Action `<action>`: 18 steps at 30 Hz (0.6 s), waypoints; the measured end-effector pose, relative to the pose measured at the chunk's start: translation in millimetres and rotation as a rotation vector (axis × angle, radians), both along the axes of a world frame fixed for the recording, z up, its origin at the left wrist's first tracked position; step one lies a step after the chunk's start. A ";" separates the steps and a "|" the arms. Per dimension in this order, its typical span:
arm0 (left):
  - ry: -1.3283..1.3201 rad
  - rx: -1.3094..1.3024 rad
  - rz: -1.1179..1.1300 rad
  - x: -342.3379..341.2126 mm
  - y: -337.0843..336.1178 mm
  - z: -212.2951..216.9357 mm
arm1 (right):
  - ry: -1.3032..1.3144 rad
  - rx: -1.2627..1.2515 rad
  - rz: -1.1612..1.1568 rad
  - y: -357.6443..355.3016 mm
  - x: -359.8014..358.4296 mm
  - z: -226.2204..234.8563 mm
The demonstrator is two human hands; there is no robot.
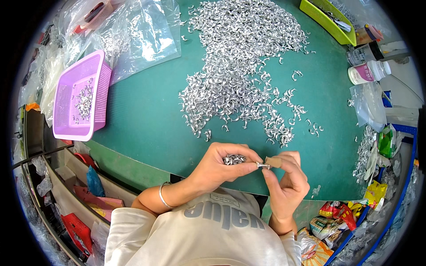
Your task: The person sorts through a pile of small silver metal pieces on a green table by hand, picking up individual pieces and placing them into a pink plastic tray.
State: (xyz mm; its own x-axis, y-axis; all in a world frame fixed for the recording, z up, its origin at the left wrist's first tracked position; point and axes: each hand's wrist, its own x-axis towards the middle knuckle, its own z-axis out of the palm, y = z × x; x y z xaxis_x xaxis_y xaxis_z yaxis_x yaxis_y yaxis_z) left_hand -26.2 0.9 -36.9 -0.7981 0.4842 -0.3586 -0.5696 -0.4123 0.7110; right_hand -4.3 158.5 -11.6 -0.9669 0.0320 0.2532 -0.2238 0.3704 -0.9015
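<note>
Over the near edge of the green table, my two hands meet. My left hand is closed around several small silvery curved metal pieces in its palm. Its thumb and forefinger pinch one small metal piece at their tips. My right hand grips the other side of that piece between thumb and forefinger. A brown cover wraps the right forefinger's tip. Beyond the hands spreads a large pile of the same crescent-shaped metal pieces, with loose ones scattered along its near right side.
A purple basket with some metal pieces stands at the left, beside clear plastic bags. A lime-green tray is at the far right, with a white bottle nearer. Snack packets lie below the table's right edge.
</note>
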 end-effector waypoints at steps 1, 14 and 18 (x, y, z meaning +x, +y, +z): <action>0.005 -0.006 0.003 0.4 0.1 -0.1 | -0.001 0.001 0.002 0.6 -0.1 0.0; 0.011 -0.011 0.008 1.0 4.3 3.6 | -0.006 -0.038 0.003 6.0 1.2 0.7; 0.089 -0.082 0.025 1.2 6.3 6.8 | -0.002 -0.045 0.003 7.5 1.5 -0.9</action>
